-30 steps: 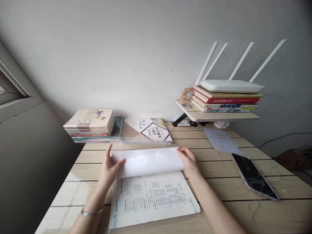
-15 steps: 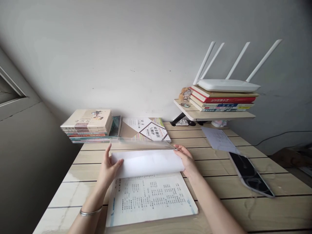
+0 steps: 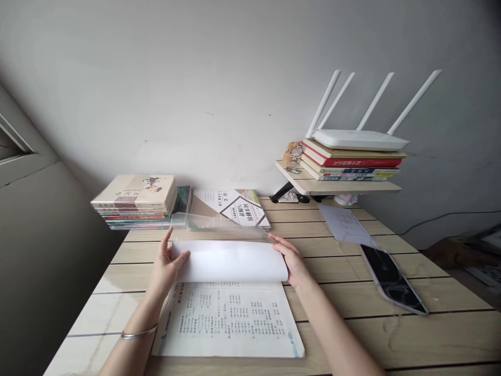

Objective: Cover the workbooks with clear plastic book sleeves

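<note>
An open book (image 3: 229, 318) with printed columns lies on the wooden table (image 3: 391, 339) in front of me. Its white cover (image 3: 230, 261) is bent back at the far edge, with a clear plastic sleeve (image 3: 219, 223) standing up behind it. My left hand (image 3: 164, 266) pinches the left end of the folded cover, thumb on top. My right hand (image 3: 289, 258) holds the right end, fingers stretched along the plastic edge.
A stack of books (image 3: 135, 203) sits at the back left, with a flat book (image 3: 230, 208) beside it. A small shelf (image 3: 336, 185) at the back right carries books and a white router (image 3: 358, 138). A dark tablet (image 3: 391, 279) and a paper sheet (image 3: 346, 224) lie to the right.
The view has drifted, so everything sits a little further left. Both hands keep hold of the folded cover; the plastic sleeve stands slightly higher.
</note>
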Demonstrator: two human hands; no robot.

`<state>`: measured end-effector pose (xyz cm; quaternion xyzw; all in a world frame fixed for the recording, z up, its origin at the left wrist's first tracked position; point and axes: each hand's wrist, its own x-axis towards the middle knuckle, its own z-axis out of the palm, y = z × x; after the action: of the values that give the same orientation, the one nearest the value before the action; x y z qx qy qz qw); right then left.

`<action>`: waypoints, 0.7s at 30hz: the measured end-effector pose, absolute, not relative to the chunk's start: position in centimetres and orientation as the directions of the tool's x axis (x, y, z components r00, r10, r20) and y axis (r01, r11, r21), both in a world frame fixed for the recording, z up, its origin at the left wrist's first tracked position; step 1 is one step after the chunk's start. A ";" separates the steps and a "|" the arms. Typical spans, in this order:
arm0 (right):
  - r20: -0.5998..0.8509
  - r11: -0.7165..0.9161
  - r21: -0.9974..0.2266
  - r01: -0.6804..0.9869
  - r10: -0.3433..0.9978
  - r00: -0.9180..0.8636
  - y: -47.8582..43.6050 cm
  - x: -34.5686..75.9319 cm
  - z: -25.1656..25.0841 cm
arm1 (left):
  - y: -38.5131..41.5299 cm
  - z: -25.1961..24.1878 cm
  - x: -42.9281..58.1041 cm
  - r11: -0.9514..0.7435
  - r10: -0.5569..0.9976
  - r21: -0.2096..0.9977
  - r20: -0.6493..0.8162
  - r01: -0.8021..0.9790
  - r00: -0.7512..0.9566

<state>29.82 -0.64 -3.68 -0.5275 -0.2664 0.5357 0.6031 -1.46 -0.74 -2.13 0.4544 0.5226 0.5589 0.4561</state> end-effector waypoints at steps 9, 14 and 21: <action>-0.277 -0.173 -0.932 -0.320 0.907 0.317 -0.5 29.8 -4.2 | -0.5 -2.9 -1.9 0.061 0.983 0.997 -0.051 0.051 -0.179; -0.051 0.024 -0.985 -0.171 0.903 0.426 -0.2 29.5 -4.4 | -0.5 -2.7 -1.8 0.104 0.974 0.991 -0.084 0.082 -0.209; -0.121 -0.060 -0.980 -0.192 0.939 0.322 -0.8 30.0 -3.9 | -0.4 -3.0 -1.2 0.049 0.966 0.999 -0.041 0.022 -0.257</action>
<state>30.00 -0.77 -3.85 -0.5527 -0.3380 0.4741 0.5962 -1.24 -0.42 -3.01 0.4268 0.5786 0.5418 0.4353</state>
